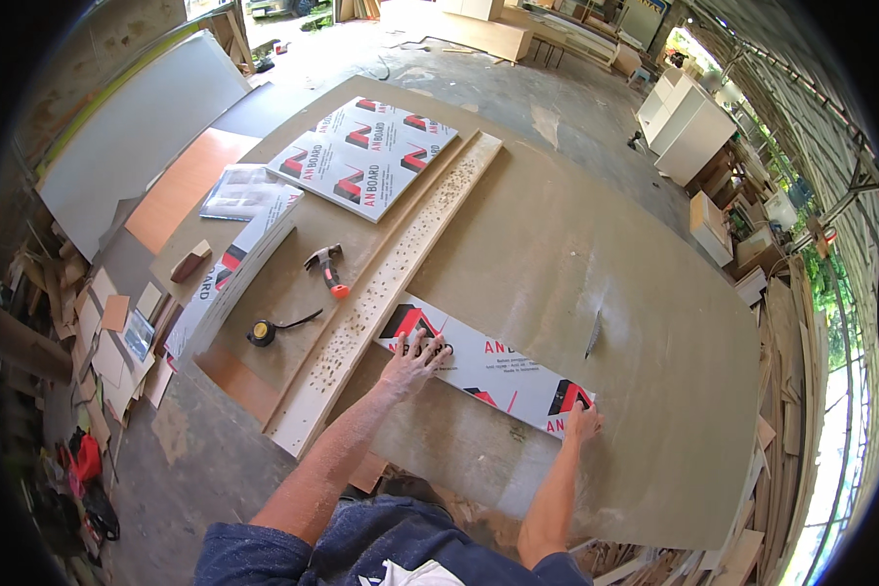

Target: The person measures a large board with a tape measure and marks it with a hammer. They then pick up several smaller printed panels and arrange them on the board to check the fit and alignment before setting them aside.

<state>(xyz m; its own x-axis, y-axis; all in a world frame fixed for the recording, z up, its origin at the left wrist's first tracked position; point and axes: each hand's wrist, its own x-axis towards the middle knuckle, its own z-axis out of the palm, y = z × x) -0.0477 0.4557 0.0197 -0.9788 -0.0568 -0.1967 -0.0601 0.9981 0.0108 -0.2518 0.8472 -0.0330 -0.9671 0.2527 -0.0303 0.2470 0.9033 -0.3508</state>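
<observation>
- The narrow white panel (498,369), printed in red and black, lies on the brown worktable (645,410), in front of the person, its left end by a long pale plank (361,332).
- The left hand (417,363) rests on the panel near that end, fingers apart and spread over its printed face.
- The right hand (583,422) is clamped on the panel's far right end, fingers curled at the corner.
- The plank runs diagonally across the table, dotted with brown specks, a slim brown strip along its left side.
- Left of the plank lie a claw hammer (328,272) with a red and black handle, and a black and yellow tape measure (261,333) with a dark strap.
- A clear plastic packet (244,192) lies at the table's left side; something pale and flat shows through it, too unclear to name.
- Beside the packet lies a wide printed panel (366,156); nearer the person, another printed panel (234,273) stretches along the left edge, with a wooden block (190,262) just beside it.
- Right of the plank, a slim dark tool (593,334) lies alone on the tabletop.
- On the floor at right stands a white cabinet (693,132); its contents cannot be made out.
- Near it sits a pale drawer-like box (710,227); whether it holds anything cannot be told.
- At lower left, a red bag-like item (86,457) lies among dark items.
</observation>
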